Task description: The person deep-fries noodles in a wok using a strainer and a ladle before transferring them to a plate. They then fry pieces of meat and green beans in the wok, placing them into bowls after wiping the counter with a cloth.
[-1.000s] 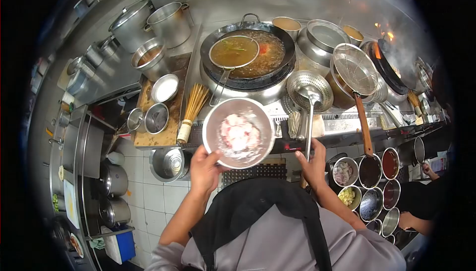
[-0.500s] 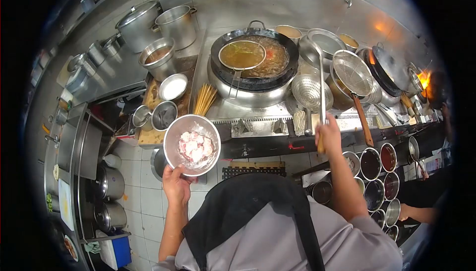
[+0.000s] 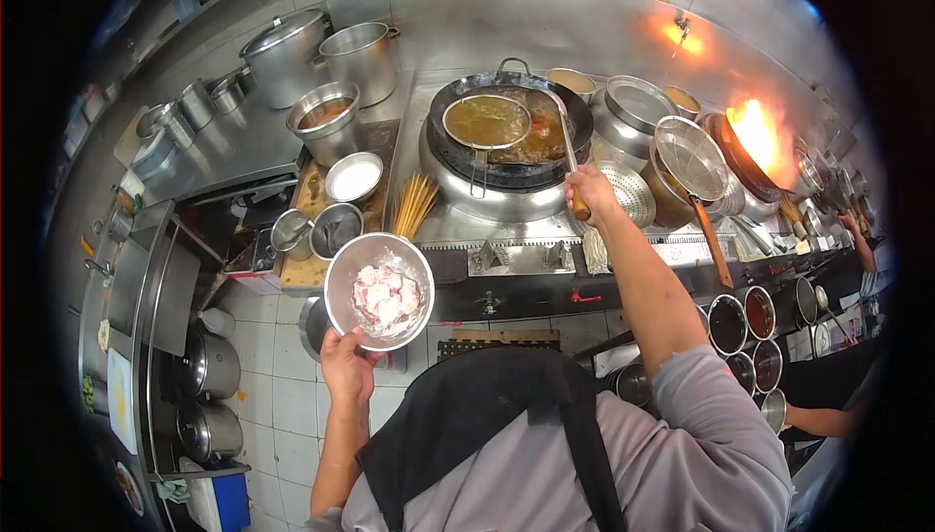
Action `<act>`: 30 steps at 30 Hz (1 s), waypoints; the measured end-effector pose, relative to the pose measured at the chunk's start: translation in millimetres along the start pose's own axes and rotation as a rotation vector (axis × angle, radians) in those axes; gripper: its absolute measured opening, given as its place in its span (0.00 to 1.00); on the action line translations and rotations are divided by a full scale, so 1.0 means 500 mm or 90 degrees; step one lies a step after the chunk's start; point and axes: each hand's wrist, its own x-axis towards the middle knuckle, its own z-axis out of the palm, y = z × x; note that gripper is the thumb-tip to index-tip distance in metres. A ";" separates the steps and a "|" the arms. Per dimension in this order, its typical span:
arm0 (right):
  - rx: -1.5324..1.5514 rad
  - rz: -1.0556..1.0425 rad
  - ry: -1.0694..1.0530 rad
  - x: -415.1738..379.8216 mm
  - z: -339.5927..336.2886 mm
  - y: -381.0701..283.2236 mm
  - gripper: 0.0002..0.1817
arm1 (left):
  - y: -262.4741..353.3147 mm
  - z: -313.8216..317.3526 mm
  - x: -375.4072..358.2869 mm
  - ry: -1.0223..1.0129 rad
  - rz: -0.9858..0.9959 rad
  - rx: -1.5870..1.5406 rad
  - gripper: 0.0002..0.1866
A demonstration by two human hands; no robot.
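My left hand (image 3: pixel 348 368) grips the rim of a steel bowl (image 3: pixel 341 274), which is tilted slightly and holds pale, white-coated pieces of raw meat (image 3: pixel 385 296). Closed around the wooden handle end of a long ladle (image 3: pixel 568 143) is my right hand (image 3: pixel 591 191). The ladle reaches into a big black wok (image 3: pixel 450 160) of brown liquid; its head lies at the wok's right side, partly hidden. A round mesh strainer (image 3: pixel 487 121) rests in the wok's left half, with its handle over the near rim.
A bamboo brush (image 3: pixel 416 203), a bowl of white powder (image 3: pixel 354 178) and a pot of brown liquid (image 3: pixel 324 113) stand left. Right are a perforated skimmer (image 3: pixel 628 196), a wood-handled strainer (image 3: pixel 691 157) and a flaming wok (image 3: pixel 745 152). A co-worker's arm (image 3: pixel 818 422) is near sauce containers (image 3: pixel 728 325).
My right hand has moved left and forward, bringing the ladle from beside the wok into it. The flame at the right wok has grown much larger. The bowl stays nearly in place.
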 end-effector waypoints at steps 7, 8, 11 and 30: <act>0.144 0.088 -0.024 -0.074 -0.059 -0.032 0.04 | 0.001 -0.003 0.013 -0.011 -0.001 -0.008 0.07; 0.088 0.061 -0.033 -0.076 -0.071 -0.032 0.04 | -0.004 -0.001 0.020 -0.011 -0.009 -0.008 0.07; -0.060 -0.015 0.006 -0.114 -0.083 -0.024 0.12 | -0.007 0.025 0.032 -0.030 -0.014 -0.013 0.07; -0.555 -0.036 0.222 -0.374 -0.304 0.358 0.29 | -0.124 0.113 0.088 -0.144 -0.158 0.008 0.13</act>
